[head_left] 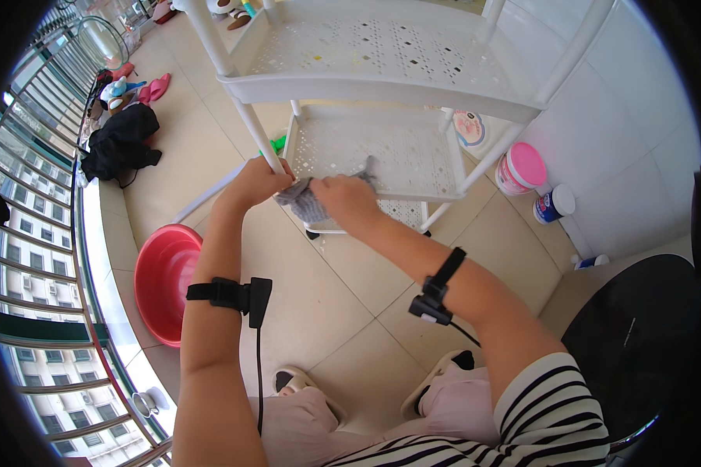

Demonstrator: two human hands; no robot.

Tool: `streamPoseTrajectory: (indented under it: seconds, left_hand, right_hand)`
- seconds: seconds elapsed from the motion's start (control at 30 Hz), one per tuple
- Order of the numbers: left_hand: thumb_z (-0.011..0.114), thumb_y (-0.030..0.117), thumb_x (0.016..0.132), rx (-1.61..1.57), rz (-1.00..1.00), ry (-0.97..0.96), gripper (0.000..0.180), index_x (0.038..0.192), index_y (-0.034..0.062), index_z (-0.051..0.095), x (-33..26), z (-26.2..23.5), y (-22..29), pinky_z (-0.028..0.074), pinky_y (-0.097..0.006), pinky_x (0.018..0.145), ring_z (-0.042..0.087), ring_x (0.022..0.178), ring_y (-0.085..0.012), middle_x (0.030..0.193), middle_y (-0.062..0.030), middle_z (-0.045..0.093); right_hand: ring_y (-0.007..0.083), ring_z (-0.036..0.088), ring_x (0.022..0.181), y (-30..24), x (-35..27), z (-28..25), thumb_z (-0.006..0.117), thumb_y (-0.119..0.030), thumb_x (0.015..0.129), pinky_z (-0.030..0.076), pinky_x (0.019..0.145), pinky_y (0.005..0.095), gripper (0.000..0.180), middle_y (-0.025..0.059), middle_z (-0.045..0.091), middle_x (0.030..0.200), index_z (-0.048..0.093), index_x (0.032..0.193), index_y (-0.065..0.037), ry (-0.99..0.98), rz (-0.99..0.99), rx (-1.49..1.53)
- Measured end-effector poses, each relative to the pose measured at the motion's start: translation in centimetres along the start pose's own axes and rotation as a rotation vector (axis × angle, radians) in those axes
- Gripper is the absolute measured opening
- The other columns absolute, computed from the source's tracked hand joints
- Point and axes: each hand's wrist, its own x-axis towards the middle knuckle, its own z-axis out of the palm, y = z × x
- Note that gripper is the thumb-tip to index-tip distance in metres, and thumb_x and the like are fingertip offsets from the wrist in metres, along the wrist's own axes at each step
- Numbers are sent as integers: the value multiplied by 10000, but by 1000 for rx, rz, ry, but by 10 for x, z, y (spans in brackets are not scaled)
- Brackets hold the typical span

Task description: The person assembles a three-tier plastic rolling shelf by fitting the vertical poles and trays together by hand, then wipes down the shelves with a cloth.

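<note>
A white plastic shelf cart with perforated trays stands in front of me. My left hand is closed around its near left post, just beside the corner of the middle tray. A grey cloth lies bunched over the front rim of that tray, near the same corner. My right hand grips the cloth and presses it on the rim, and one end of it sticks up behind my fingers. Part of the lowest tray shows underneath.
Left of me, a red basin sits by the balcony railing. A pole with a green end lies behind it. Pink-lidded and white-lidded tubs stand along the right wall. A black round seat is at my right.
</note>
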Motion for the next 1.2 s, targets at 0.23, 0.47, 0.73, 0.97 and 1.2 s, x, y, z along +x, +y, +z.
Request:
streamPoseTrajectory:
  seconds: [0.23,0.47,0.73,0.97,1.2]
  left_hand:
    - [560,137,707,-86,-44,37,152,766,11,621,10,-1,4,462,-247,574,554,623,-132,677,-54,579]
    - [555,138,710,-53,-87,10,161,785,7,612,12,-3,14,486,-252,578,584,637,-147,699,-69,594]
    - [578,127,641,-49,-113,52,119,665,11,572,5,6,14,442,-275,506,542,559,-138,588,-81,561]
    - [596,180,646,-18,-128,312,226,787,7,631,27,2,-15,455,-311,589,585,633,-195,697,-107,621]
    - [614,249,781,-359,-53,553,370,1065,12,594,57,0,-40,493,-316,645,614,718,-214,819,-116,648]
  right_hand:
    - [288,591,725,86,-58,-89,513,-59,736,460,574,387,76,90,568,729,515,808,-83,-292,246,2]
    - [274,601,750,74,-48,-83,533,-70,730,478,591,396,83,99,583,771,569,803,-79,-442,289,-382]
    - [256,571,714,-28,17,19,520,-84,706,473,622,363,77,110,546,745,541,763,-37,101,0,4]
    - [267,558,778,31,-17,-18,492,-45,727,468,658,363,254,90,540,822,543,976,-48,-49,49,183]
    - [254,583,868,62,-73,-84,521,22,717,491,696,321,238,105,598,948,594,940,-20,47,-97,116]
